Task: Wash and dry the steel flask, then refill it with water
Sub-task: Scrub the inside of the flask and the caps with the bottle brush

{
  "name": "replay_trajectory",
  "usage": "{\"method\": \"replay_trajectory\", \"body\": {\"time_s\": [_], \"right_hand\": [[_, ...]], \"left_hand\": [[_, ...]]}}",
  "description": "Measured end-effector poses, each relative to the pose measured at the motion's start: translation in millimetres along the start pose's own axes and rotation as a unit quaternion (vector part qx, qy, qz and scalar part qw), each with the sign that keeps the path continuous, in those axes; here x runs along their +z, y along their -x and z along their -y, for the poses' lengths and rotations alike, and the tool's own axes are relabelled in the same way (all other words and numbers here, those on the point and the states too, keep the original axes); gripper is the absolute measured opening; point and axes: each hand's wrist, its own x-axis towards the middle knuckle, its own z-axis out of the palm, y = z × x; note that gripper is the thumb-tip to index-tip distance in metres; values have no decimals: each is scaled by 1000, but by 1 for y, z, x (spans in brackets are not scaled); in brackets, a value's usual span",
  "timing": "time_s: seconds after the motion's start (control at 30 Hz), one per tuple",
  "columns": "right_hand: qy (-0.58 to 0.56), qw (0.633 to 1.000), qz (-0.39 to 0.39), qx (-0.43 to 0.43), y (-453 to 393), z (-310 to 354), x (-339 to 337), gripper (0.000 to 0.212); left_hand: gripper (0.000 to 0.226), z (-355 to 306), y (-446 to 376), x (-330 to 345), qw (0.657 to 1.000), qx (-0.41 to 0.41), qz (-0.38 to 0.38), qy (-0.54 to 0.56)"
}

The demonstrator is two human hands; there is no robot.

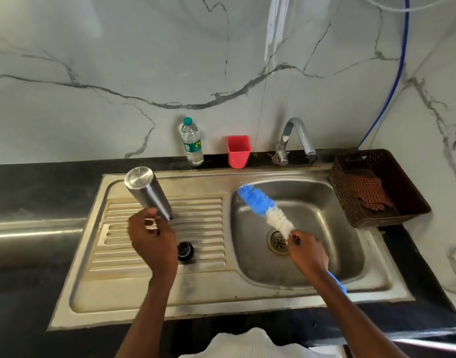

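Fingers of the left hand (152,239) curl near the mouth end of the steel flask (147,195), which stands upside down and tilted on the ribbed drainboard (195,215) at the left of the sink unit, base up and leaning far-left; whether they pinch the neck or only hover just beside it I cannot tell, since the hand hides the contact. Inverted like this, the flask seems set so water runs out of its mouth onto the ribs. Its black cap (185,251) lies on the drainboard just right of that hand, off the flask and out of the way. Over the basin (325,202) on the right, the right hand (308,257) grips the handle of a bottle brush (265,209), fingers wrapped tight, the blue and white bristles pointing far-left above the drain, likely so drips fall into the basin. The tap (295,138) stands at the far edge with no water visibly running. On the dark desk (41,182) behind stand a plastic water bottle (192,143) and a red cup (238,151); a brown basket (376,187) with a cloth (368,192), probably for drying, sits at the right. Scrubbing appears finished or paused; drying and refilling remain.
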Motion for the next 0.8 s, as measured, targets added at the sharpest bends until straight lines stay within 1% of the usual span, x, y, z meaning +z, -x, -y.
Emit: {"method": "replay_trajectory", "body": {"time_s": [0.07, 0.13, 0.2, 0.27, 0.33, 0.37, 0.4, 0.43, 0.5, 0.57, 0.6, 0.67, 0.73, 0.8], "right_hand": [[39, 999, 8, -4, -3, -9, 4, 24], [41, 999, 12, -1, -9, -12, 6, 24], [47, 999, 13, 5, -14, -14, 8, 25], [55, 998, 20, 5, -21, -16, 10, 25], [46, 998, 30, 11, -25, -17, 11, 25], [44, 999, 30, 6, -26, -17, 11, 25], [43, 999, 32, -3, -26, -16, 11, 25], [38, 999, 36, -10, -25, -15, 11, 24], [17, 999, 48, -20, -23, -14, 11, 21], [4, 998, 52, -42, -22, -15, 12, 18], [-9, 997, 55, -55, -22, -16, 12, 17], [-51, 994, 60, -76, -23, -18, 12, 14], [-75, 991, 54, -95, -23, -20, 9, 11], [-94, 988, 55, -113, -26, -22, 6, 13]], "left_hand": [[37, 7, -8, -8, 999, -26, -20, 1], [51, 16, -16, -12, 999, -47, -10, 15], [66, 25, -24, -14, 999, -41, 10, 11], [85, 31, -34, -11, 998, -44, 46, -13], [107, 35, -44, -4, 992, -76, 94, -44], [114, 35, -49, 0, 987, -95, 117, -53], [116, 34, -53, 4, 983, -110, 137, -55], [113, 33, -57, 8, 979, -122, 153, -48], [92, 34, -65, 15, 975, -143, 166, -35], [72, 32, -74, 20, 975, -157, 154, -27], [66, 30, -79, 23, 975, -161, 150, -18], [61, 22, -84, 30, 975, -165, 147, 14], [61, 13, -86, 40, 972, -172, 142, 69], [63, 2, -89, 53, 958, -201, 143, 149]]}}
